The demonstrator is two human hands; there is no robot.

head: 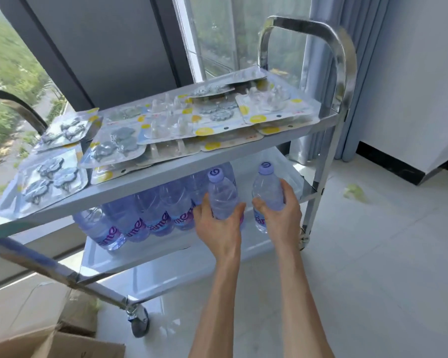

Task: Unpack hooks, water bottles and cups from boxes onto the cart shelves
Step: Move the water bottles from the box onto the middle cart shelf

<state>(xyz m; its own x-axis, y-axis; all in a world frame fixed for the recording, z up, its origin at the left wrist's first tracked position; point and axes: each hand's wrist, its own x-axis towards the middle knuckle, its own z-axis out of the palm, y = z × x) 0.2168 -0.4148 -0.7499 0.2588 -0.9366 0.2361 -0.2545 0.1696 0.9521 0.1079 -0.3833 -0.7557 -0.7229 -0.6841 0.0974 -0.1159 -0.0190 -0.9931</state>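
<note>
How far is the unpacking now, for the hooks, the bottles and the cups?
Hooks look done: packs cover the top shelf. Bottles are under way: a row stands on the middle shelf, and the left hand and right hand each hold one more there. No cups are visible; the bottom shelf looks bare.

The top shelf (166,177) is hiding the upper parts of the bottles (150,215) standing in a row below it, and their labels are showing only a few letters. The cardboard box (62,344) is being cut off by the bottom edge. The left side of the cart (342,73) is looking blurred.
</note>
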